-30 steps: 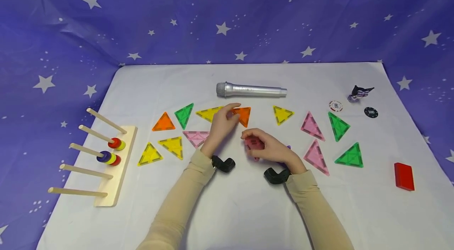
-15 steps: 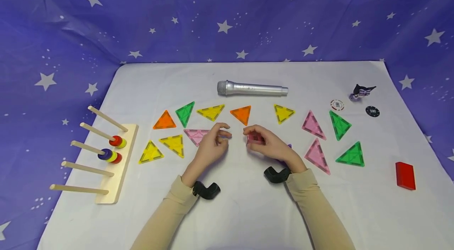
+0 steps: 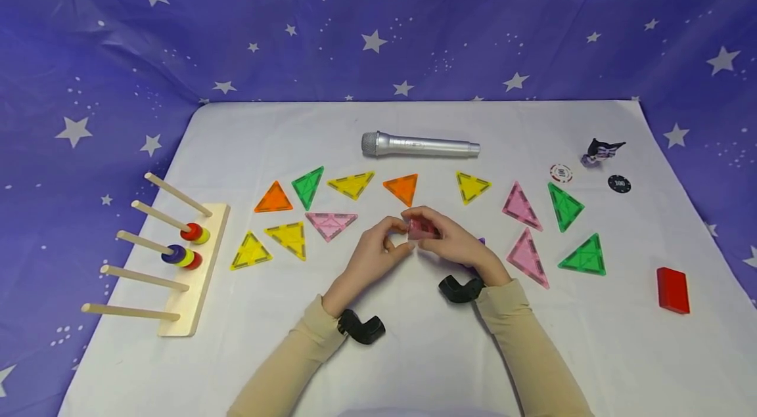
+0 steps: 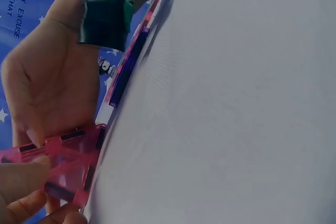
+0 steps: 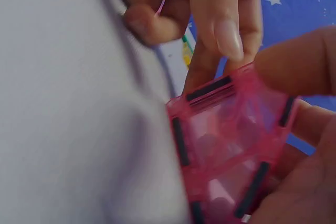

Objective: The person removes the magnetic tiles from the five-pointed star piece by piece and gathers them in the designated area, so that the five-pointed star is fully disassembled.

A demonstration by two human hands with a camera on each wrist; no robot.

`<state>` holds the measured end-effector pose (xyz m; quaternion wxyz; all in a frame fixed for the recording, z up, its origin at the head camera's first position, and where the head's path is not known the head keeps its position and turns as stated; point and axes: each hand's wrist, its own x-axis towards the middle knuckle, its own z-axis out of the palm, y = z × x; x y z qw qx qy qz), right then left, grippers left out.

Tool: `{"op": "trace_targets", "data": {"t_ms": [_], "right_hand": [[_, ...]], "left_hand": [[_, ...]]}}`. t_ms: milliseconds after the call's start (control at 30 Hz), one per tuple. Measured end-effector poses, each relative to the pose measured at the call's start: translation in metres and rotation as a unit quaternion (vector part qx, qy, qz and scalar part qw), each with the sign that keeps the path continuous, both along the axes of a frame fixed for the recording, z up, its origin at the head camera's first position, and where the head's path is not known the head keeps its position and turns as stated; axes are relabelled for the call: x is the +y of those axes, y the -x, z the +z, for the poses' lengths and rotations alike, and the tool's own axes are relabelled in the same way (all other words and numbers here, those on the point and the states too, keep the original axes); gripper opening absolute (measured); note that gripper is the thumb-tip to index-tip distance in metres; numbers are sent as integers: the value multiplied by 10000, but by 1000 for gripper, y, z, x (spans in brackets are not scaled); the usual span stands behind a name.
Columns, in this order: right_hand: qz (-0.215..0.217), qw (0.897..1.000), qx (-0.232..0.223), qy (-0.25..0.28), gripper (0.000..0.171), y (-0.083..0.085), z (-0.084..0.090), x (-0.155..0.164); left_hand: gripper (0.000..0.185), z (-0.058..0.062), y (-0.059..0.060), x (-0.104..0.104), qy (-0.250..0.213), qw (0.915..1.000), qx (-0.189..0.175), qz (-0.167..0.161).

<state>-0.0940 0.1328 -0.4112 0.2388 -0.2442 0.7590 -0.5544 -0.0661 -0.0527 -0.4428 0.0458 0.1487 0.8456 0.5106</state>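
In the middle of the white table (image 3: 414, 351), both hands meet around a translucent pink square tile (image 3: 421, 228). My right hand (image 3: 427, 233) grips it from the right with curled fingers. My left hand (image 3: 399, 236) pinches its left edge. The right wrist view shows the pink tile (image 5: 231, 150) close up, with black magnet strips along its edges and left fingers (image 5: 223, 19) on its top edge. In the left wrist view the tile (image 4: 65, 163) stands on the cloth in front of the right palm (image 4: 47, 87). A purple tile (image 3: 480, 243) peeks out from under the right hand.
Flat triangle tiles in orange, green, yellow and pink lie in an arc, among them an orange one (image 3: 402, 188) just beyond the hands. A silver microphone (image 3: 420, 145) lies farther back. A wooden peg rack (image 3: 195, 272) stands at left; two poker chips (image 3: 560, 173) and a red block (image 3: 673, 290) are at right.
My left hand left the orange triangle, drew back toward me, then moved right and took hold of the pink tile. The right hand stayed nearly in place with the tile.
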Motion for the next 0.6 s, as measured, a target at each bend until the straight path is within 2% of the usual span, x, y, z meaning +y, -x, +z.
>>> {"op": "trace_targets", "data": {"t_ms": [133, 200, 267, 367, 467, 600], "right_hand": [[201, 9986, -454, 175, 62, 4, -12, 3], [222, 9972, -671, 234, 65, 4, -12, 4], [210, 9965, -780, 195, 66, 4, -11, 6], [197, 9976, -651, -140, 62, 3, -9, 10], [330, 9973, -563, -328, 55, 3, -9, 13], [646, 9966, -498, -149, 50, 5, -13, 14]], "left_hand": [[26, -2, 2, 2, 49, 9996, 144, 232], [26, -3, 3, 2, 31, 9986, 306, 442], [26, -3, 4, 0, -33, 9967, 481, 652], [22, -4, 4, -2, -124, 9945, 573, 866], [16, -4, 5, -2, -179, 9944, 574, 863], [12, -3, 5, -3, -245, 9957, 572, 679]]}}
